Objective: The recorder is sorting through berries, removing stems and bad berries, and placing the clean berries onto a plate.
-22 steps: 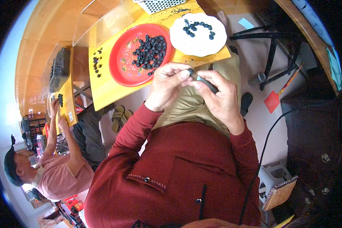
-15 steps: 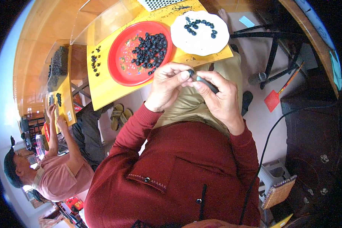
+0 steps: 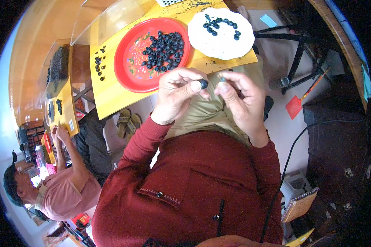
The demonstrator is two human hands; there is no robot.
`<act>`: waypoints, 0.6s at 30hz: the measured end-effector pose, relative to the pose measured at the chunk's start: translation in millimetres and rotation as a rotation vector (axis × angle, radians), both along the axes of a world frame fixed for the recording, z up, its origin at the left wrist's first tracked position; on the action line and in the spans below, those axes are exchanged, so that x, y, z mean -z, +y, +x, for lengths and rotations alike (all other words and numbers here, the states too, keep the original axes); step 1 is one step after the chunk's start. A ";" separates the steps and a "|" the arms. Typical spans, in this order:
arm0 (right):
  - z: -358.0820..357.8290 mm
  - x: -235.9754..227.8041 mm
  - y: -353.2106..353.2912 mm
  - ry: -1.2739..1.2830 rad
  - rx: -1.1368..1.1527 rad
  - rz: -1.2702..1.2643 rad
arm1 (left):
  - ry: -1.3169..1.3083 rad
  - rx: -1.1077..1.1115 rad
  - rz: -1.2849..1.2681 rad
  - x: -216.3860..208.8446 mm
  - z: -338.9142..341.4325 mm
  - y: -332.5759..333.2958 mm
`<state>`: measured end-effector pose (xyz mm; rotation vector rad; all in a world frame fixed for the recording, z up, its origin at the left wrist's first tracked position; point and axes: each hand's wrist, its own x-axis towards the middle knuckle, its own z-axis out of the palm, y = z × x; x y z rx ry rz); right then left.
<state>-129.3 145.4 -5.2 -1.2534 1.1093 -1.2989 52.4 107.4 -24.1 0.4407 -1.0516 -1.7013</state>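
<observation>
In front of my lap, my left hand [image 3: 178,91] pinches a round black bead-like piece [image 3: 203,83] between thumb and fingers. Close by on its right, my right hand [image 3: 244,99] is closed on a small slim tool [image 3: 222,79]; only its greyish end shows at the fingertips, and my fingers hide the rest. The tool and the piece are apart. Beyond my left hand, a red plate [image 3: 125,78] with a printed pattern bears a heap of similar black pieces [image 3: 165,51]. To its right, a white scalloped plate [image 3: 218,47] holds several more in a curved row.
Dark crumbs and several small pieces [image 3: 99,66] lie on the yellow table [image 3: 105,99]. A clear panel [image 3: 107,20] stands at its far left. Another person [image 3: 66,181] works at a table on the left. A black cable [image 3: 290,152] hangs at my right, near a stool [image 3: 294,189].
My hands have drawn apart, the right one moving right and turning, so the tool has left the black piece. The other person's hands have come nearer to their body.
</observation>
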 end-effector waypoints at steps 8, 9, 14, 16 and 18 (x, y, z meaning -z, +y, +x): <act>17.3 1.9 -9.1 -0.002 -0.062 -0.110 | 0.028 0.008 0.096 8.7 5.8 0.5; 14.6 1.9 -9.7 0.026 -0.104 -0.066 | 0.033 0.005 0.097 10.0 7.1 0.5; 12.5 -12.5 -14.1 -0.129 -0.247 0.150 | 0.077 0.118 0.122 11.7 13.2 1.5; 13.6 -13.9 -17.0 -0.212 -0.318 0.213 | 0.081 0.113 0.130 10.4 16.0 2.3; 19.5 -10.8 -20.4 -0.148 -0.313 0.104 | 0.087 0.108 0.138 9.6 18.7 2.3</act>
